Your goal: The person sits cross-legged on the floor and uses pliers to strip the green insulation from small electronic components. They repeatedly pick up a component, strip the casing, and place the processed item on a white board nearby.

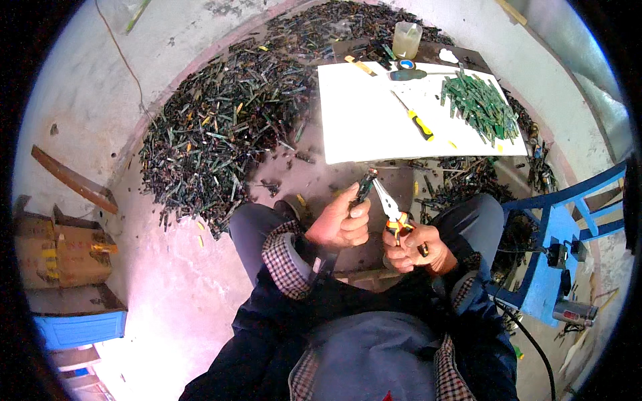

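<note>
My left hand is closed around a small dark piece with a reddish tip, held upright. In my right hand are long-nose pliers with orange-and-black handles; their jaws point up and left, close beside the dark piece. Whether the jaws touch it, I cannot tell. Beyond my hands is a white board, on which lie a yellow-and-black-handled screwdriver, a second screwdriver with a dark handle, a yellow-handled blade tool and a pile of green strips.
Dark scrap strips are heaped on the floor, left and beyond the board. A cup of liquid and a tape roll stand at the board's far edge. At right is a blue chair with a black cable; cardboard boxes are at left.
</note>
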Tool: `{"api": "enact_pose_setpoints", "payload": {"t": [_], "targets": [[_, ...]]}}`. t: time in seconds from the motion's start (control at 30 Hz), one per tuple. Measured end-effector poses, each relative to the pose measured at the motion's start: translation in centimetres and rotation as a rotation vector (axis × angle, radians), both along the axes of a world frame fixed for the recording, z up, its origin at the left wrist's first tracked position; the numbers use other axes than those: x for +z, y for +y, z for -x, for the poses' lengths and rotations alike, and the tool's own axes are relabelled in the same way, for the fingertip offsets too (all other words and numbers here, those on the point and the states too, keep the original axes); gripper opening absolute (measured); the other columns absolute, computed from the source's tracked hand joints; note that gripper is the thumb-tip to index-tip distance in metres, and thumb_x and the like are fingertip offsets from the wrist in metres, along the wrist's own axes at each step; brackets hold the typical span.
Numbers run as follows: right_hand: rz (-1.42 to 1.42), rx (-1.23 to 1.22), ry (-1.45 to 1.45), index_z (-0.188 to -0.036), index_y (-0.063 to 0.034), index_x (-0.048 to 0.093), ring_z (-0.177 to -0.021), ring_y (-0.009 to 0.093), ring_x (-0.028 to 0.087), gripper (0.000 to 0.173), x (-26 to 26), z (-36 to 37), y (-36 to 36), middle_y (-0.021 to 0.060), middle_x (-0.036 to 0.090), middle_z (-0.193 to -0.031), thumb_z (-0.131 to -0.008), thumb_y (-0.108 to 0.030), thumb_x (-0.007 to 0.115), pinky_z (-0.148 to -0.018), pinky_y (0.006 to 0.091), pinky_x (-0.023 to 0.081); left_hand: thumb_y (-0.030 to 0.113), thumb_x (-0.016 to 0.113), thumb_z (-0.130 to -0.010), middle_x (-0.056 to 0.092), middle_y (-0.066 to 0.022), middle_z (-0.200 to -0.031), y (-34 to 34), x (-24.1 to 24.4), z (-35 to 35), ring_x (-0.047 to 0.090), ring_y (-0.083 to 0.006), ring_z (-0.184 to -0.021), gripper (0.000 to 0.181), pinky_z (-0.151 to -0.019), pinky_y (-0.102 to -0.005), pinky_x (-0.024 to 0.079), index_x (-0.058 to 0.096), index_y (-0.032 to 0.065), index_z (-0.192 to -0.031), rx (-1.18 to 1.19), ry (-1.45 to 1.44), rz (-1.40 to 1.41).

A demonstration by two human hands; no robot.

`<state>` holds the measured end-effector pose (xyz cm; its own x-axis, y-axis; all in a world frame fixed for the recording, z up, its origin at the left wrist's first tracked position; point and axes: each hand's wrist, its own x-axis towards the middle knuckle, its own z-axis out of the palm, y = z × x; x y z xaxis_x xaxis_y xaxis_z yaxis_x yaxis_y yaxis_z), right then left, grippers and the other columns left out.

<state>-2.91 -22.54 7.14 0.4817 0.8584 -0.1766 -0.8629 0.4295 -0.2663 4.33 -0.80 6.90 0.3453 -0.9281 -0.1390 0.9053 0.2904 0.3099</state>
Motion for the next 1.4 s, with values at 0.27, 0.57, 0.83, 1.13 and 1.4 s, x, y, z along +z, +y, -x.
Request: {"api": "enact_pose_setpoints", "payload": {"t": [0.27,0.57,0.83,1.13,1.4], "targets": [[0.100,-0.096,-0.086,-0.093,-0.0039,0.049,-0.055,0.015,0.044,0.026,1.5,-0.5,2.0,0.0036,0.042,-0.064,-0.071,-0.015,0.058,-0.047,0.0277,0.036,0.051,0.030,-0.097,0.026,0.0067,-0.042,-1.0,-0.9,0.0,0.020,-0.0082,-0.032,0.049,-0.036,-0.0251,0.023,0.044,0.0146,-0.068,0.115,0.089,0.114],[1.453,-0.317,-0.993,-0.109,0.0004,0.049,-0.076,0.033,0.057,0.035,-1.0,0.4,3.0,0.0164,0.057,-0.078,-0.076,-0.010,0.053,-0.069,0.0402,0.045,0.051,0.036,-0.096,0.030,0.0065,-0.048,0.2,0.2,-0.1,0.028,-0.0082,-0.036,0.043,-0.038,-0.0236,0.026,0.044,0.0148,-0.072,0.324,0.042,-0.237],[1.833,-0.326,-1.144,-0.106,0.0006,0.049,-0.082,0.043,0.059,0.036,0.3,0.3,3.9,0.0242,0.060,-0.084,-0.077,-0.019,0.058,-0.073,0.0485,0.047,0.052,0.036,-0.095,0.030,0.0027,-0.049,-0.5,-3.0,-0.4,0.030,-0.0136,-0.037,0.045,-0.041,-0.0274,0.030,0.044,0.0119,-0.078,0.312,-0.017,-0.301],[1.817,-0.235,-1.071,-0.107,0.0013,0.050,-0.079,0.045,0.058,0.035,-1.0,0.1,3.8,0.0262,0.060,-0.082,-0.076,-0.015,0.054,-0.069,0.0473,0.046,0.052,0.040,-0.094,0.027,0.0033,-0.048,-1.2,-2.0,0.1,0.025,-0.0115,-0.037,0.045,-0.037,-0.0244,0.024,0.043,0.0113,-0.075,0.370,-0.008,-0.438],[1.417,-0.293,-0.858,-0.104,0.0020,0.048,-0.079,0.044,0.055,0.031,-1.3,-0.2,3.3,0.0258,0.057,-0.081,-0.077,-0.012,0.053,-0.070,0.0434,0.045,0.051,0.044,-0.093,0.028,0.0041,-0.048,-1.4,-1.6,0.4,0.024,-0.0093,-0.038,0.045,-0.038,-0.0240,0.023,0.045,0.0092,-0.076,0.405,-0.201,-0.546]]}}
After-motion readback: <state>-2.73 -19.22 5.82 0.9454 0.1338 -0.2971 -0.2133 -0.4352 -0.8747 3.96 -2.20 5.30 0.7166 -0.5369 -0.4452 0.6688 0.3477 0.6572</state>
